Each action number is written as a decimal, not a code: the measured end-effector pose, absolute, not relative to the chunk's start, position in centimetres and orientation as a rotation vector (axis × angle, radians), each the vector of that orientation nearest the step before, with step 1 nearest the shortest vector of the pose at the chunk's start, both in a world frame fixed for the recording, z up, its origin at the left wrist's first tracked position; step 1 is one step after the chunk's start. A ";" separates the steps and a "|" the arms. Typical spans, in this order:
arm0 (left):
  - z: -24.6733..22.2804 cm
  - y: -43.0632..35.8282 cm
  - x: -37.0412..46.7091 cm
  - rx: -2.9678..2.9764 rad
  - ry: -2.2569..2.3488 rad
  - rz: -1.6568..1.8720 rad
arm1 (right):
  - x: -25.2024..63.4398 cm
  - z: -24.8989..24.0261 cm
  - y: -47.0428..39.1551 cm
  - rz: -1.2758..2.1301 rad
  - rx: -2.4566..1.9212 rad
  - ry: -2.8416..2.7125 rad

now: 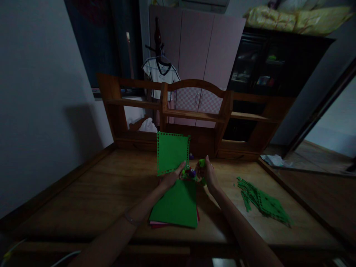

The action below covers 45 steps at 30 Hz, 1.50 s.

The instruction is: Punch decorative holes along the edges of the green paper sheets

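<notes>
My left hand (172, 178) pinches the lower right corner of a green paper sheet (172, 152), which stands upright with rows of punched holes along its edges. In my right hand (209, 174), the fingers are wrapped round a small green craft punch (202, 162), partly hidden by them. Between my hands lie several small colourful pieces, among them a purple punch (192, 172); a second purple one (191, 156) sits behind. Just below my left hand is a stack of paper (176, 205), green on top with pink and red underneath.
Green cut strips and a punched green sheet (271, 205) lie at the right of the wooden desk (111, 196). A wooden shelf (194, 115) rises along its back edge. A wall (55, 111) borders the left side.
</notes>
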<state>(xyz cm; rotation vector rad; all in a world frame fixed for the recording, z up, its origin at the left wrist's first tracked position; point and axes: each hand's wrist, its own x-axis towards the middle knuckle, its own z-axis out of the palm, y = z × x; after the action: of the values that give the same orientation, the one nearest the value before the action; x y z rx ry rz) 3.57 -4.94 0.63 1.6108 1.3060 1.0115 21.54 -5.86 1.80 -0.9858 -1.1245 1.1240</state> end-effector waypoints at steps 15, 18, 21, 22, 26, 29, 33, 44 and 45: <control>1.5 -5.3 3.4 1.707 1.268 0.955 | 21.5 1.8 -6.2 0.977 -1.064 -1.155; 1.8 -5.4 3.5 1.695 1.265 1.007 | 21.4 1.9 -6.6 0.898 -1.039 -1.199; 1.7 -5.4 3.6 1.637 1.273 1.028 | 21.3 2.0 -6.8 0.842 -1.003 -1.225; 1.6 -5.3 3.5 1.617 1.278 1.013 | 21.4 2.0 -6.8 0.831 -0.997 -1.227; 1.2 -5.1 3.4 1.598 1.296 0.958 | 21.7 1.7 -6.5 0.774 -1.026 -1.237; 1.2 -5.1 3.4 1.574 1.335 0.983 | 21.9 1.6 -6.4 0.788 -1.046 -1.229; 1.6 -5.2 3.4 1.533 1.325 0.986 | 21.8 2.0 -6.4 0.936 -1.058 -1.196; 1.6 -5.3 3.5 1.516 1.227 1.060 | 21.0 2.0 -7.1 1.186 -1.122 -1.332; 1.5 -5.3 3.5 1.507 1.225 1.065 | 20.9 1.9 -7.2 1.191 -1.100 -1.337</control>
<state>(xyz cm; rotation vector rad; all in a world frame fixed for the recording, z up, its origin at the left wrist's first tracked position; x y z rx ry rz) 3.51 -5.26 1.54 1.5066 1.2254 1.0652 20.95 -7.15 1.93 -1.0998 -1.3375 1.1913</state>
